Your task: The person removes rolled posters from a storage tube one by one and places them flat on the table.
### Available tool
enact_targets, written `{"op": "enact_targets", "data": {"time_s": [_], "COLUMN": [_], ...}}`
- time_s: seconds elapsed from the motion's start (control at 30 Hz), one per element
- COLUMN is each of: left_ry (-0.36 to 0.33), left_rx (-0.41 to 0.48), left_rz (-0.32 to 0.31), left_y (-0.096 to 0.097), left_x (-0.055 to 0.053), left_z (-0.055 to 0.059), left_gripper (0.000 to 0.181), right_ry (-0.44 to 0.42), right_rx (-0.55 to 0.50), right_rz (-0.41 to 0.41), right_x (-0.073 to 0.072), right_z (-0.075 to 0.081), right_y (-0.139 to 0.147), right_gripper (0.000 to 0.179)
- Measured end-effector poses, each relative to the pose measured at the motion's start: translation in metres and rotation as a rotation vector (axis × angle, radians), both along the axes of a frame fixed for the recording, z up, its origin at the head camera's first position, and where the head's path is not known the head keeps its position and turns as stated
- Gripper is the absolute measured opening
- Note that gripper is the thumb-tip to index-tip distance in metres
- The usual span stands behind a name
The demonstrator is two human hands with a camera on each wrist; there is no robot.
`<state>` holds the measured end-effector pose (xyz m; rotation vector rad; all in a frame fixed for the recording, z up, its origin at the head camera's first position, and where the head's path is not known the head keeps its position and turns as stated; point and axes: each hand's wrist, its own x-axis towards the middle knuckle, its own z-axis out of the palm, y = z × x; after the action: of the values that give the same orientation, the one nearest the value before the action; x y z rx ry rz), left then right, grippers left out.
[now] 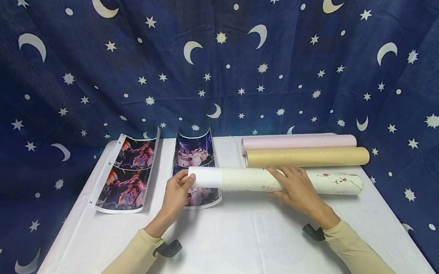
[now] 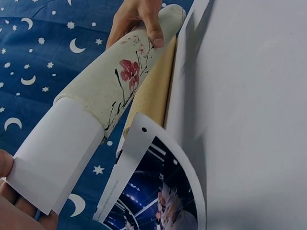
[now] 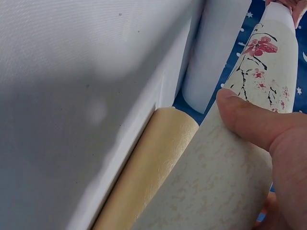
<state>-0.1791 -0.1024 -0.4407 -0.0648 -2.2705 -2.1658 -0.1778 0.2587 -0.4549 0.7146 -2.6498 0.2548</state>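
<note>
A cream tube with a red floral print (image 1: 246,179) lies across the middle in the head view, raised over the table. From its left end sticks out a rolled white paper (image 1: 209,176). My left hand (image 1: 176,194) pinches the outer end of that paper between thumb and fingers. Round the middle of the cream tube curls my right hand (image 1: 297,189), its thumb along the near side. In the left wrist view the white paper (image 2: 60,151) meets the cream tube's rim, and its inner part is hidden inside.
Behind the cream tube lie a gold roll (image 1: 307,156) and a pink roll (image 1: 298,142). Two curled photo sheets lie at the left: a stage print (image 1: 129,175) and a blue group print (image 1: 194,150), partly behind my left hand. A star-patterned blue cloth (image 1: 212,59) hangs behind the white table (image 1: 245,248).
</note>
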Motion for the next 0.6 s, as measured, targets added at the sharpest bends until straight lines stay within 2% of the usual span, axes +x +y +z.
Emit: {"op": "enact_targets", "data": {"time_s": [0.33,0.6], "left_ry": [0.029,0.012], "left_rx": [0.006,0.018], "left_rz": [0.030,0.036], "left_y": [-0.009,-0.015], "left_x": [-0.002,-0.003], "left_z": [0.003,0.004], "left_gripper": [0.024,0.025], "right_ry": [0.006,0.012], "right_rx": [-0.014,-0.014], "right_rz": [-0.009,-0.014], "right_x": [0.000,0.000], "right_z": [0.000,0.000], "right_y": [0.004,0.007], "right_gripper": [0.082,0.080]}}
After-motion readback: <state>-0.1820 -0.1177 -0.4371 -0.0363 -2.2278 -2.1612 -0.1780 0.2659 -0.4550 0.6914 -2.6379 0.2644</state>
